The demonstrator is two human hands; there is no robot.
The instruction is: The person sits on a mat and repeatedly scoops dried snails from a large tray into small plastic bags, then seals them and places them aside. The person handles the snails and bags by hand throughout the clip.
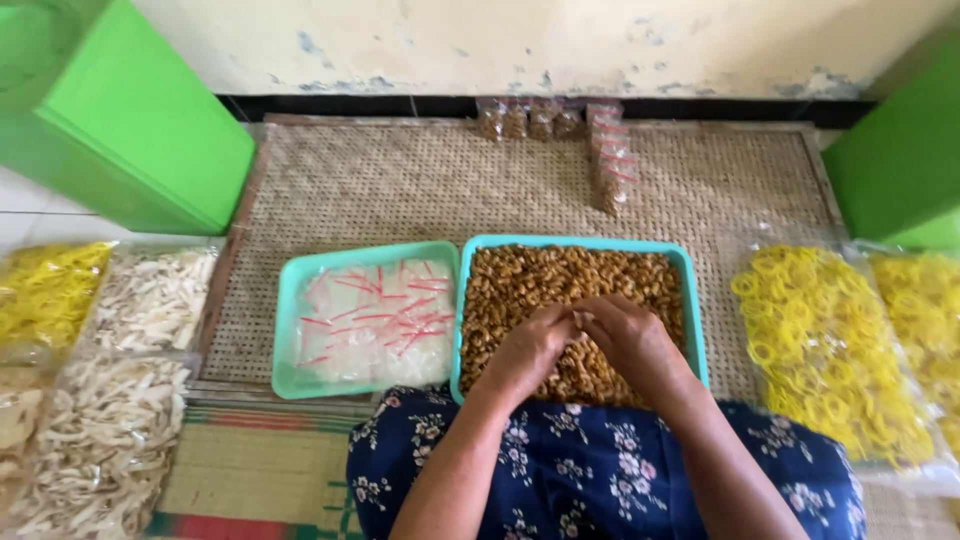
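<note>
A teal tray full of small brown ring-shaped snacks lies on a woven mat in front of me. My left hand and my right hand meet over the snacks, fingertips together, backs turned up. What is between the fingers is hidden. To the left, a second teal tray holds a pile of small clear bags with red strips. My lap, in dark blue flowered cloth, is just below the trays.
Filled small bags lie in rows at the mat's far edge by the wall. Large clear bags of yellow ring snacks sit right; bags of white sticks and yellow snacks sit left. Green boxes stand at both far corners.
</note>
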